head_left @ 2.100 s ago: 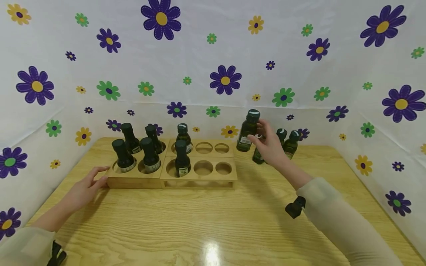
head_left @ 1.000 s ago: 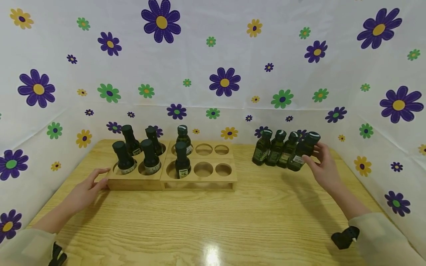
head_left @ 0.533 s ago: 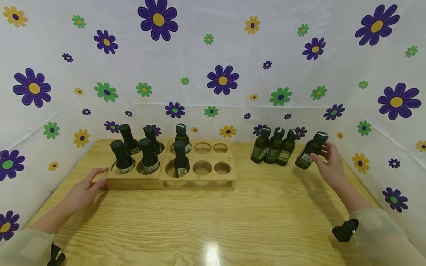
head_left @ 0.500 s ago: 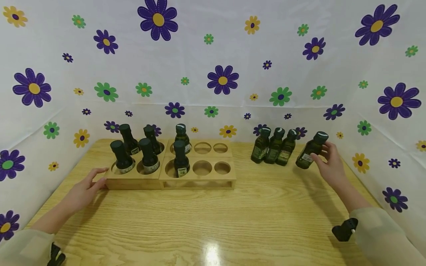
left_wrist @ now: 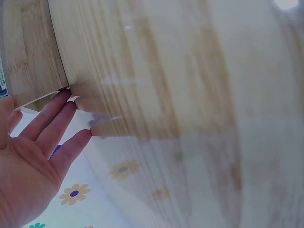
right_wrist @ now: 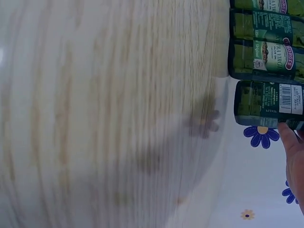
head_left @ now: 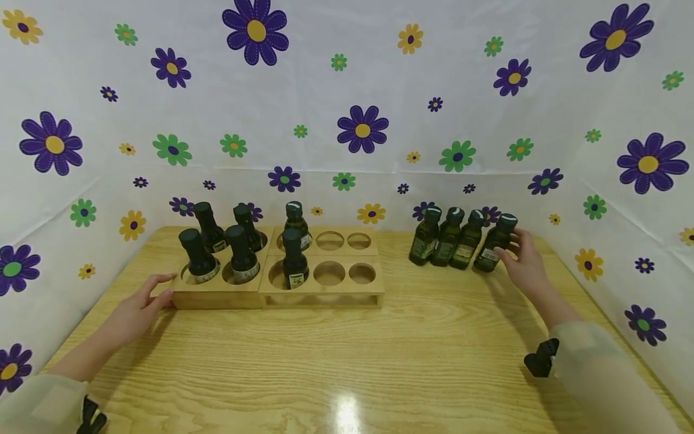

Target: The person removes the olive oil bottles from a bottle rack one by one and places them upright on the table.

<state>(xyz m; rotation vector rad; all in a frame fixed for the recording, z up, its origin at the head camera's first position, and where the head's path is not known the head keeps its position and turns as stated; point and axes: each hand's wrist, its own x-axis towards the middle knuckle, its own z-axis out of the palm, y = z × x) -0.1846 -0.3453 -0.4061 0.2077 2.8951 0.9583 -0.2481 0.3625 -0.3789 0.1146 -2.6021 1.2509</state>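
Two bamboo racks stand side by side: the left rack (head_left: 217, 296) carries several dark bottles (head_left: 242, 256), and the right rack (head_left: 325, 295) has two bottles and several empty holes. My left hand (head_left: 157, 288) lies flat with straight fingers (left_wrist: 71, 102) touching the left rack's end (left_wrist: 28, 57). At the back right, three green oil bottles (head_left: 447, 238) stand in a row. My right hand (head_left: 509, 246) grips a fourth bottle (head_left: 493, 244) at the right end of that row. In the right wrist view a finger (right_wrist: 290, 142) touches this barcoded bottle (right_wrist: 268, 103) beside the others (right_wrist: 263, 57).
The wooden table (head_left: 347, 361) is walled on three sides by a white cloth with flowers (head_left: 362, 129). A shiny glare spot sits near the front edge. Black wrist camera mounts (head_left: 539, 361) show on both sleeves.
My right hand has brought the tilted bottle leftwards and set it close against the right end of the row of three. My left hand has stayed at the rack.
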